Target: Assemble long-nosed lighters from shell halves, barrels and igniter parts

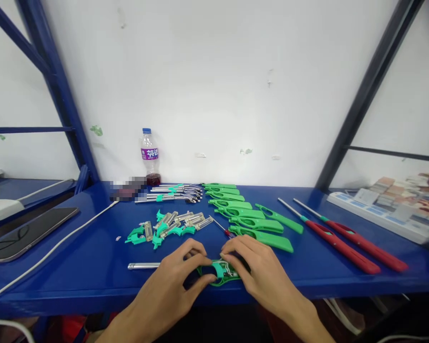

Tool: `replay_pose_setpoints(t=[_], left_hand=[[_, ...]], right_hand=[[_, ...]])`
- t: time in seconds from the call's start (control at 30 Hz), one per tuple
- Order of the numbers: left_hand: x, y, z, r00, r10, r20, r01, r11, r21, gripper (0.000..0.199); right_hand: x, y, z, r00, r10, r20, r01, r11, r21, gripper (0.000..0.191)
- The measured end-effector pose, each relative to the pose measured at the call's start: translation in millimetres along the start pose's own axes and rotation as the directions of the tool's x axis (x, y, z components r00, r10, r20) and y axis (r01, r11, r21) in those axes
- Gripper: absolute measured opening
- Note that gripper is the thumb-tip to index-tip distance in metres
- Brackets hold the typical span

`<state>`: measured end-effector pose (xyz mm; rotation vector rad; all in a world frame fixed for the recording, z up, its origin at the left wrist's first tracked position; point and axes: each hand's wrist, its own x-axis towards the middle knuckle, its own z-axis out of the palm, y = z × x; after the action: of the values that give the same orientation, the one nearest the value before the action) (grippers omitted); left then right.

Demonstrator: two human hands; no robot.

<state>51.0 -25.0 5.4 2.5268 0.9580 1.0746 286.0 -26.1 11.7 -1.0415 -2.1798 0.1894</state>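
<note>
A half-assembled green long-nosed lighter [219, 274] lies at the table's front edge, its inside facing up. Its metal tube [143, 266] points left, and a teal trigger and white wires show in the handle shell. My left hand [178, 276] pinches the shell near the trigger between thumb and fingers. Over the handle, my right hand [259, 269] is closed, its fingertips at the wires and shell edge; its exact grip is partly hidden. Just beyond my right hand lies a screwdriver [229, 233], partly covered by the fingers.
Behind the hands are teal triggers with clear fuel tanks [171, 226], metal tubes with wires [171, 195] and several green handle shells [253, 224]. Two red lighters [343, 243] and a power strip [379, 216] lie right. A bottle [150, 157], cable [60, 243] and tablet-like device [28, 236] are left.
</note>
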Motion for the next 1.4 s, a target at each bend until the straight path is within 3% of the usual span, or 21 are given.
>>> replay_pose_setpoints(t=[0.17, 0.37, 0.53, 0.67, 0.87, 1.03, 1.4], left_hand=[[0, 2, 0.8, 1.0, -0.021, 0.016, 0.022, 1.0, -0.016, 0.012], [1, 2, 0.9, 0.999, -0.02, 0.026, 0.022, 0.997, -0.074, 0.018], [0, 0, 1.9, 0.999, -0.028, 0.028, 0.03, 0.998, -0.06, 0.014], [-2, -1, 2.6, 0.999, -0.011, 0.033, 0.013, 0.999, -0.041, 0.01], [-4, -3, 2.9, 1.0, 0.001, 0.019, -0.001, 1.0, -0.001, 0.011], [-3, -3, 3.4, 1.0, 0.012, 0.008, -0.012, 1.0, 0.019, 0.009], [-1, -5, 1.5, 1.0, 0.023, 0.008, -0.023, 0.999, 0.042, 0.007]], right_hand=[[12, -16, 3, 0.999, -0.016, -0.048, 0.013, 0.998, -0.056, 0.016], [19, -22, 19, 0.992, 0.085, -0.092, -0.066, 0.979, 0.194, 0.02], [15, -18, 17, 0.983, 0.164, -0.077, -0.136, 0.948, 0.288, 0.019], [14, -18, 15, 0.981, 0.176, -0.076, -0.149, 0.948, 0.28, 0.017], [11, -16, 20, 0.964, 0.142, -0.224, -0.098, 0.976, 0.197, 0.011], [9, -15, 22, 0.957, 0.117, -0.265, -0.085, 0.988, 0.131, 0.01], [10, -17, 18, 0.97, 0.108, -0.217, -0.092, 0.992, 0.081, 0.012]])
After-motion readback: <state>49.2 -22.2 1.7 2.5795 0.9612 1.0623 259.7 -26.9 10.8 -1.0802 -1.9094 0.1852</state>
